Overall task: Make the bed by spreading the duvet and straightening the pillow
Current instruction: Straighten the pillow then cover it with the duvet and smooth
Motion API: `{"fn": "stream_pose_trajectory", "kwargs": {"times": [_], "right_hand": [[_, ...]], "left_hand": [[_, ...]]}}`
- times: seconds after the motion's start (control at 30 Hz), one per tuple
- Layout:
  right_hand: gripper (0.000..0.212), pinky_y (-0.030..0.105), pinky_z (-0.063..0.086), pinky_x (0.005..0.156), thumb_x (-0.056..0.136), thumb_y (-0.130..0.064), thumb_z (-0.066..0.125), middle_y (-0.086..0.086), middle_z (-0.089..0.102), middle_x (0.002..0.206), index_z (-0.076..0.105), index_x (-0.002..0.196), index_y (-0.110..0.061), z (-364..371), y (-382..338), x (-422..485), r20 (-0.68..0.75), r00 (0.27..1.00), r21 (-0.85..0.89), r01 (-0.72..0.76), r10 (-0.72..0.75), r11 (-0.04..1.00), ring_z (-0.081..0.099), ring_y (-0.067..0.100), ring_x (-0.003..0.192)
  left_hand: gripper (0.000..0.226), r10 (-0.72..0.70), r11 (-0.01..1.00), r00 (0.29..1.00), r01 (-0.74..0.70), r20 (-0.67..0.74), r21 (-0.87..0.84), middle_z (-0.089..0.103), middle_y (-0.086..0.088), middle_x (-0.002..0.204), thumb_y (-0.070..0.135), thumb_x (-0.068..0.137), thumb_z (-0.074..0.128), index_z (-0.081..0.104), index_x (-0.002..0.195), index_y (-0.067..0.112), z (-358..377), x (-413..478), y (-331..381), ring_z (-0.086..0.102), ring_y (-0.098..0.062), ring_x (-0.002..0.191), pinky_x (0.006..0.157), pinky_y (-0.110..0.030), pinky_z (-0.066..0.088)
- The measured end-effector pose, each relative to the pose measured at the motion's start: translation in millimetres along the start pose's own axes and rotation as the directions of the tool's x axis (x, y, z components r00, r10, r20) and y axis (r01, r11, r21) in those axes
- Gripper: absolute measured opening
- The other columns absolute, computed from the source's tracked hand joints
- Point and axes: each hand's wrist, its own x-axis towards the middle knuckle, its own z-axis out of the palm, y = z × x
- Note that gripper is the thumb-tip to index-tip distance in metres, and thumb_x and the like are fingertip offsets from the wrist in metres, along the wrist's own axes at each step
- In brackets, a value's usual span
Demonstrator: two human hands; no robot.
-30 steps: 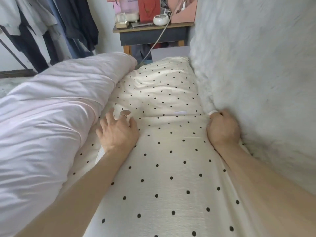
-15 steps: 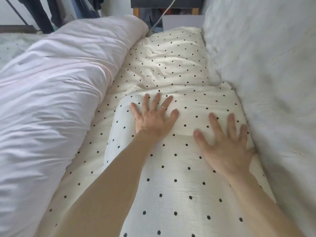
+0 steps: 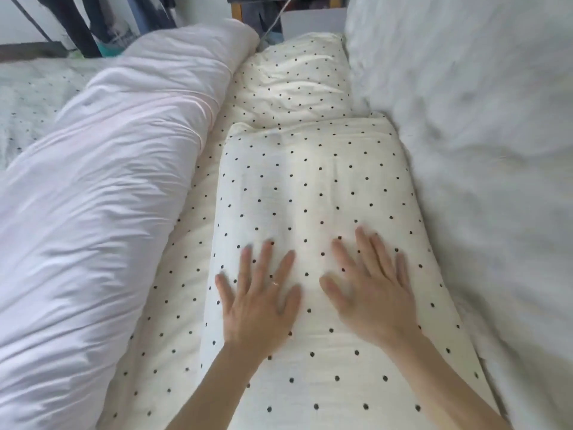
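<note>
Cream rectangular pillow w/ small black polka dots [image 3: 310,181] lies lengthways in the middle of the bed, running away from the camera. Fabric looks like a fine crinkled weave, matte, w/ a few soft dents on top; far corners rounded and plump.

Left hand [image 3: 260,302] rests palm-down on the near half of that pillow, fingers [image 3: 265,259] straight and spread wide, gripping nothing. Thin gold-coloured ring [image 3: 275,283] on one finger. Right hand [image 3: 372,293] lies flat just beside it on the same pillow, fingers [image 3: 366,246] also fanned wide and holding nothing. Both hands slightly motion-blurred; thumbs near each other but apart.

Second dotted cream pillow [image 3: 294,76] sits beyond the first, end to end and touching it; its surface is more rumpled, w/ deep creases.

Pale pinkish-white smooth duvet [image 3: 108,181] is bunched into a long thick roll along the L side, heavily wrinkled w/ a slight sheen, lying on the matching cream dotted sheet [image 3: 173,321] and close beside the pillows.

On the R side a white fluffy long-pile fur-like cover [image 3: 480,150] rises right against the pillow edge.

Far L: a greyer speckled fabric [image 3: 28,97], blurred. Top edge: dark hanging clothes [image 3: 77,26] and a thin white cable [image 3: 276,20] dropping behind the duvet end.
</note>
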Motion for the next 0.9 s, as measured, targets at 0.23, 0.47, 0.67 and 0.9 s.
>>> {"fn": "stream_pose_trajectory", "kwargs": {"times": [0.23, 0.47, 0.67, 0.9], "right_hand": [[0.088, 0.051, 0.013, 0.122, 0.089, -0.078, 0.017, 0.008, 0.009, 0.169, 0.018, 0.16, -0.025, -23.9, 36.9, -111.3, -0.069, 0.969, 0.139, -0.224, 0.235, 0.965, 0.008, 0.029, 0.154], [0.081, 0.055, 0.028, 0.117, 0.092, -0.072, 0.014, 0.008, 0.021, 0.167, 0.012, 0.16, -0.027, 2.4, 90.8, -209.6, 0.103, 0.842, 0.201, -0.54, 0.53, 0.818, 0.024, 0.031, 0.15], [0.071, 0.056, 0.007, 0.123, 0.097, -0.069, 0.033, 0.002, 0.0, 0.17, 0.015, 0.159, -0.04, 30.4, 40.7, -262.8, -0.084, 0.994, 0.059, 0.081, -0.076, 0.995, -0.002, 0.026, 0.156], [0.087, 0.068, 0.012, 0.116, 0.083, -0.086, 0.016, 0.001, -0.021, 0.167, -0.026, 0.15, -0.049, 37.8, 41.7, -294.7, 0.213, 0.811, 0.121, -0.576, 0.545, 0.809, -0.007, 0.038, 0.154]], "left_hand": [[0.066, -0.281, 0.95, 0.96, 0.279, 0.008, -0.139, 0.001, -0.004, 0.165, 0.063, 0.095, 0.017, 0.0, 0.155, 0.04, -8.5, -97.2, -16.4, -0.001, -0.027, 0.151, 0.118, -0.058, 0.003], [0.068, -0.366, 0.907, 0.92, 0.386, 0.138, -0.17, 0.007, 0.017, 0.162, 0.083, 0.083, 0.016, -0.004, 0.145, 0.062, 20.0, -205.2, -33.2, 0.006, -0.019, 0.149, 0.114, -0.062, 0.016], [0.092, -0.641, 0.515, 0.731, 0.637, 0.236, -0.574, 0.05, -0.008, 0.142, 0.086, 0.076, 0.023, 0.012, 0.153, 0.036, 29.8, -251.9, -20.8, 0.036, -0.029, 0.138, 0.107, -0.045, 0.031], [0.066, -0.384, 0.76, 0.794, 0.561, 0.47, -0.327, 0.041, 0.005, 0.151, 0.051, 0.098, 0.033, 0.001, 0.154, 0.041, 7.5, -310.8, -53.8, 0.059, -0.021, 0.113, 0.078, -0.036, 0.05]]}}
